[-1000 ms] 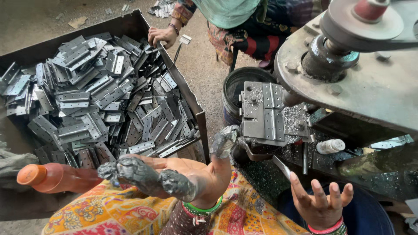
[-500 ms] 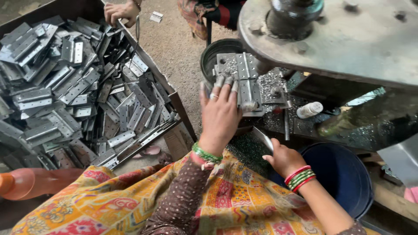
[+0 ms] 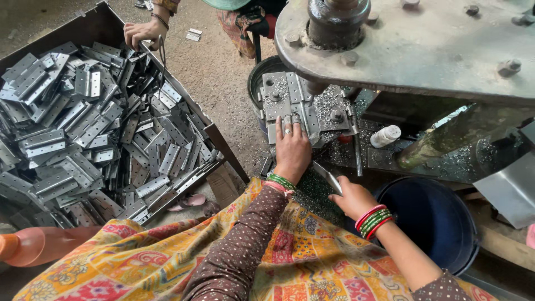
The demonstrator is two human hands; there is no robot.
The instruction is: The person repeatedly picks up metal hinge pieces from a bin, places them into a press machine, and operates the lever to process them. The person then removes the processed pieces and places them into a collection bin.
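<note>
Your left hand (image 3: 292, 149) lies flat, released, on the metal die plate (image 3: 290, 100) under the press. Your right hand (image 3: 352, 198) grasps a metal strip (image 3: 327, 177). A small white bottle (image 3: 385, 136) lies just right.

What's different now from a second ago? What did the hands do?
The left hand, which was low over the lap with fingers spread, went forward and now lies flat on the metal die block under the press. The right hand, open and empty before, has closed on a flat metal strip. The box of metal hinge plates and the blue bucket kept their places.
</note>
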